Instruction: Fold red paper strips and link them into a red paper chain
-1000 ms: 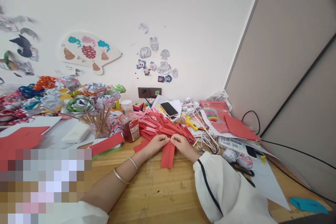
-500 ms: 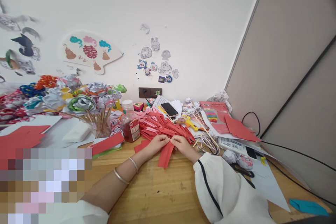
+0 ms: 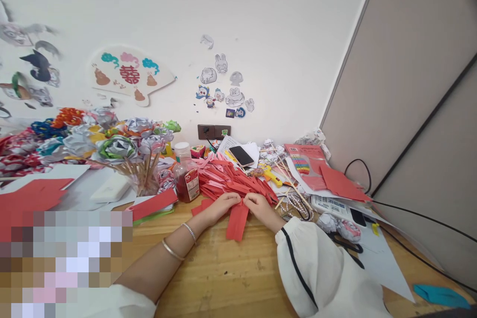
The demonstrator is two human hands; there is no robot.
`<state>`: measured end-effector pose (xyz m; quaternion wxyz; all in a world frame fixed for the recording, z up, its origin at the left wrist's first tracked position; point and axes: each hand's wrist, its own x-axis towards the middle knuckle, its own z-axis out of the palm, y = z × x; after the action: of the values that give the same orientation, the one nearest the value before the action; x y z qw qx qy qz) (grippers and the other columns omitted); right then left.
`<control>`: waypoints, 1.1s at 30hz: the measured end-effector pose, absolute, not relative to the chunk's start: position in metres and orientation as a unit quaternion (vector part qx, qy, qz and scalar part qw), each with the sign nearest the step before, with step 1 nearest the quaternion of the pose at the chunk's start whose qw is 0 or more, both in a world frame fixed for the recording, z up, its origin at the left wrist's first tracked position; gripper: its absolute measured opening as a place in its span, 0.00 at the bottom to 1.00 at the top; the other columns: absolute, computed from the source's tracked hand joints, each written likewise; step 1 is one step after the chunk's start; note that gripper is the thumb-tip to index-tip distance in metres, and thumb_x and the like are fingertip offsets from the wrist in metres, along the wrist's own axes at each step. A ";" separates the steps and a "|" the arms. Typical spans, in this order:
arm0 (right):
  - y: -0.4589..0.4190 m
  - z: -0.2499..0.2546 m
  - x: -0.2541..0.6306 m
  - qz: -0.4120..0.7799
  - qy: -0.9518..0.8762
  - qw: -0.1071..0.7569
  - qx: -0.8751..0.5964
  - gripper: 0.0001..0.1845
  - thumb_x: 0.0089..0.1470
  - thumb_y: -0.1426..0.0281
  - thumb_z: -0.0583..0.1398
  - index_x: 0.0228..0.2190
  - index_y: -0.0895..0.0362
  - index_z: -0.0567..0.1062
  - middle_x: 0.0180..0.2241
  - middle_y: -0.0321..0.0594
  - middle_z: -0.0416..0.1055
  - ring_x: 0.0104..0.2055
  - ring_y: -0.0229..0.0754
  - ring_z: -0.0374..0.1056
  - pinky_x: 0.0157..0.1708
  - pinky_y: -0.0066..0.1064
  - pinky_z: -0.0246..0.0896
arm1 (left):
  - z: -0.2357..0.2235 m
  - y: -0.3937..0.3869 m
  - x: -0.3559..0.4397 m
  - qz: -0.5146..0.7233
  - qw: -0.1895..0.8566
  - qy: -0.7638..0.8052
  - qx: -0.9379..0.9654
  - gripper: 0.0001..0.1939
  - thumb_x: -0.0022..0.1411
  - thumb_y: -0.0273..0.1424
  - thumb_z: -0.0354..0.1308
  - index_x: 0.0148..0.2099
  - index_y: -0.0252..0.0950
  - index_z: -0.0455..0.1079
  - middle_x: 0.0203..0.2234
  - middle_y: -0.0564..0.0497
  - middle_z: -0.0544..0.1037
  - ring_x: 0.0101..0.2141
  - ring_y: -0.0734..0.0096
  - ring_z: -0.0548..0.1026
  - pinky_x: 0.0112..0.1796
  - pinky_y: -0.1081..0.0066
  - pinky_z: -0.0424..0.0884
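Note:
Between my two hands hangs a red paper strip (image 3: 237, 222), its lower end loose toward me above the wooden table. My left hand (image 3: 225, 203) pinches its upper left edge, fingers closed. On the upper right edge my right hand (image 3: 257, 204) has a pinch of its own, fingertips a little apart from the left ones. Just beyond both hands lies a heap of folded red paper strips (image 3: 234, 174). Another flat piece of red paper shows partly behind my left hand. The exact fold at my fingertips is too small to make out.
Left of the heap stand a bottle of red liquid (image 3: 187, 179) and a cup of wooden sticks (image 3: 143, 179). A phone (image 3: 241, 156), a yellow glue gun (image 3: 272, 176) and a string of beads (image 3: 294, 204) lie beyond and to the right. Paper flowers (image 3: 117, 148) crowd the back left.
The hanging end of the red paper strip has swung slightly right and now faces me more broadly. My fingertips have parted a little. Both hands keep their pinch.

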<state>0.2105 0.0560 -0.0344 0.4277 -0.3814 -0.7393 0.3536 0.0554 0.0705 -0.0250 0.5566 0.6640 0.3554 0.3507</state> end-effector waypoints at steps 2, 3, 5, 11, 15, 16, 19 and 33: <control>0.056 -0.035 0.210 0.357 -0.732 0.432 -0.388 0.12 0.49 0.68 0.50 0.17 0.58 0.59 0.18 0.30 0.53 0.22 0.32 0.51 0.22 0.24 0.46 | -0.026 0.071 0.056 0.347 0.557 0.355 0.666 0.14 0.48 0.39 0.53 0.22 0.32 0.63 0.16 0.57 0.63 0.20 0.79 0.59 0.23 0.77 0.56; 0.056 -0.035 0.210 0.359 -0.728 0.434 -0.390 0.13 0.49 0.67 0.50 0.17 0.58 0.58 0.18 0.30 0.53 0.21 0.32 0.51 0.21 0.24 0.46 | -0.027 0.072 0.056 0.347 0.555 0.356 0.667 0.15 0.47 0.40 0.53 0.22 0.31 0.64 0.16 0.57 0.64 0.20 0.79 0.59 0.23 0.77 0.56; 0.056 -0.036 0.210 0.373 -0.722 0.432 -0.391 0.14 0.50 0.64 0.50 0.17 0.57 0.58 0.17 0.30 0.54 0.20 0.32 0.52 0.20 0.24 0.47 | -0.027 0.072 0.056 0.349 0.551 0.357 0.669 0.16 0.47 0.41 0.54 0.22 0.31 0.64 0.17 0.56 0.66 0.20 0.78 0.60 0.24 0.77 0.57; 0.059 -0.039 0.211 0.446 -0.698 0.424 -0.366 0.17 0.52 0.60 0.48 0.19 0.57 0.61 0.16 0.31 0.56 0.19 0.33 0.55 0.20 0.25 0.48 | -0.025 0.070 0.058 0.342 0.554 0.339 0.679 0.17 0.49 0.42 0.52 0.26 0.30 0.68 0.23 0.49 0.73 0.26 0.71 0.68 0.31 0.72 0.63; 0.060 -0.040 0.212 0.463 -0.699 0.416 -0.352 0.17 0.52 0.60 0.48 0.19 0.58 0.61 0.16 0.31 0.56 0.19 0.32 0.55 0.20 0.25 0.47 | -0.025 0.069 0.058 0.326 0.565 0.313 0.690 0.19 0.51 0.43 0.50 0.28 0.30 0.69 0.25 0.48 0.75 0.28 0.70 0.70 0.33 0.71 0.64; 0.060 -0.040 0.213 0.461 -0.701 0.415 -0.351 0.17 0.52 0.60 0.49 0.19 0.58 0.61 0.16 0.31 0.56 0.19 0.32 0.54 0.20 0.25 0.47 | -0.025 0.069 0.057 0.324 0.565 0.310 0.692 0.19 0.51 0.43 0.50 0.28 0.30 0.69 0.25 0.48 0.75 0.28 0.70 0.70 0.33 0.70 0.64; 0.059 -0.039 0.213 0.454 -0.706 0.414 -0.353 0.17 0.51 0.60 0.49 0.19 0.58 0.61 0.16 0.30 0.56 0.19 0.32 0.54 0.20 0.24 0.47 | -0.027 0.071 0.056 0.324 0.561 0.315 0.693 0.19 0.51 0.43 0.51 0.28 0.30 0.68 0.25 0.48 0.74 0.27 0.71 0.69 0.33 0.71 0.64; 0.060 -0.040 0.214 0.422 -0.731 0.396 -0.362 0.16 0.51 0.60 0.50 0.20 0.58 0.61 0.17 0.31 0.55 0.20 0.32 0.53 0.20 0.23 0.48 | -0.027 0.070 0.056 0.326 0.543 0.350 0.690 0.18 0.50 0.44 0.51 0.26 0.31 0.65 0.21 0.53 0.70 0.23 0.76 0.65 0.27 0.75 0.61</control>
<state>0.2137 0.0602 -0.0401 0.3961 -0.3617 -0.7311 0.4216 0.0561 0.0703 -0.0269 0.5430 0.6900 0.3501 0.3262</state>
